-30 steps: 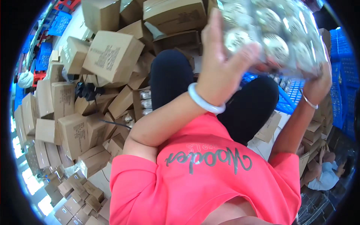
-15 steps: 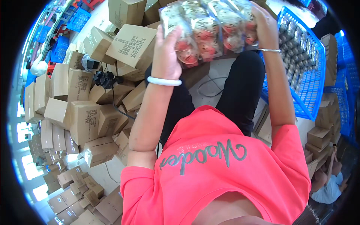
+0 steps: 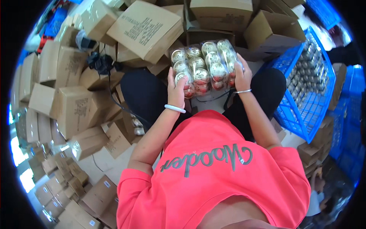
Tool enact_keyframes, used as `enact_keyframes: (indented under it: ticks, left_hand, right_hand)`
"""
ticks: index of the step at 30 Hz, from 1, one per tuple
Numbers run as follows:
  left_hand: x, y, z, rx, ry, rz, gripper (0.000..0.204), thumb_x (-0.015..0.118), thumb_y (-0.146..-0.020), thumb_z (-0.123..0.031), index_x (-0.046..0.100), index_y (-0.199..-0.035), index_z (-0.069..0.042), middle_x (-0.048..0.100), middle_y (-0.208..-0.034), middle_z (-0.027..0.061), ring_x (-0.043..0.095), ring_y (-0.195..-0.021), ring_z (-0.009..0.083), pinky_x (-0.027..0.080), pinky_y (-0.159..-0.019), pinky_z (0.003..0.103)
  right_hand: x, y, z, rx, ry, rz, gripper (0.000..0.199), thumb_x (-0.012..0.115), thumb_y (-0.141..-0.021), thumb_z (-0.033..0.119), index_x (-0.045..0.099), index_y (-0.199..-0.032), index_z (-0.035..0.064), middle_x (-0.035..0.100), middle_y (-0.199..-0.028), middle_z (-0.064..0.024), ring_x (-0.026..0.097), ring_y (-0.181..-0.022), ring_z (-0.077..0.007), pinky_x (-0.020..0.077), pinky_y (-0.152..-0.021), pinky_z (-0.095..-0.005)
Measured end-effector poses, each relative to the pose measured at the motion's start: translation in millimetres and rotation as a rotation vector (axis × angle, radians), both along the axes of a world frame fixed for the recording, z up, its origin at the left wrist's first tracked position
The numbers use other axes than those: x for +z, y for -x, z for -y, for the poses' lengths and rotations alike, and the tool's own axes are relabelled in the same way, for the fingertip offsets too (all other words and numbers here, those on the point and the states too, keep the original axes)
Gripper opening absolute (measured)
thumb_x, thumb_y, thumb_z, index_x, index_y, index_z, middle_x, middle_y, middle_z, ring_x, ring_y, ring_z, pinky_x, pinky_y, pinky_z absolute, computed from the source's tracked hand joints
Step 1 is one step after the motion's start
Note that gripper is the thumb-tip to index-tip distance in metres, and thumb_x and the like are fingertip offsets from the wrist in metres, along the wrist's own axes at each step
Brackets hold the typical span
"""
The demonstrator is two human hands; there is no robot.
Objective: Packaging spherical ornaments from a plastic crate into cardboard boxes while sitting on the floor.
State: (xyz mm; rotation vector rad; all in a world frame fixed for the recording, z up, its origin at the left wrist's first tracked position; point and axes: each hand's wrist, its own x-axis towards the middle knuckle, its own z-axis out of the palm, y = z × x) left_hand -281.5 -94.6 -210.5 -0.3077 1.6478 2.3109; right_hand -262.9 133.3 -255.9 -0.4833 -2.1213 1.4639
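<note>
Between my two hands is a row of clear plastic packs of ball ornaments, shiny pale gold with reddish reflections toward their near ends. My left hand presses on the left end, thumb over the near edge. The right end is gripped by my right hand, its thumb on the outer pack. The row is held over the gap between my knees, and its underside is hidden. Just beyond it stands an open carton, with another brown carton beside it.
A blue plastic crate holding many packed ornaments stands by my right knee. Closed cartons are piled at the left. A black cable bundle hangs among them. At the lower right, another person is partly visible.
Both hands have brought the row of packs closer to my body, down between my knees. My head view has shifted, and the cartons beyond now show more. My knees are spread wider.
</note>
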Motion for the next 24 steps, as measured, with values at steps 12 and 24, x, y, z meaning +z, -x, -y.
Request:
enact_keyframes:
  ticks: [12, 24]
  left_hand:
    - [-57, 5, 16, -0.016, 0.064, 0.287, 0.061, 0.055, -0.079, -0.015, 0.027, -0.132, -0.001, 0.049, -0.114, 0.0103, 0.050, -0.097, 0.0154, 0.043, -0.077, 0.027]
    - [-107, 67, 22, -0.017, 0.127, 0.552, 0.043, 0.052, -0.082, -0.042, 0.057, -0.098, -0.002, 0.061, -0.087, 0.0090, 0.060, -0.072, 0.0219, 0.049, -0.066, 0.036]
  right_hand:
    - [0, -14, 19, 0.077, -0.137, 0.369, 0.039, 0.050, -0.082, 0.021, 0.051, -0.116, 0.0026, 0.061, -0.099, -0.0179, 0.059, -0.090, -0.0233, 0.0427, -0.080, -0.0307]
    - [-20, 40, 8, 0.187, -0.370, 0.554, 0.055, 0.036, -0.082, 0.045, 0.058, -0.104, 0.0001, 0.057, -0.098, -0.0250, 0.054, -0.093, -0.0394, 0.0406, -0.084, -0.0421]
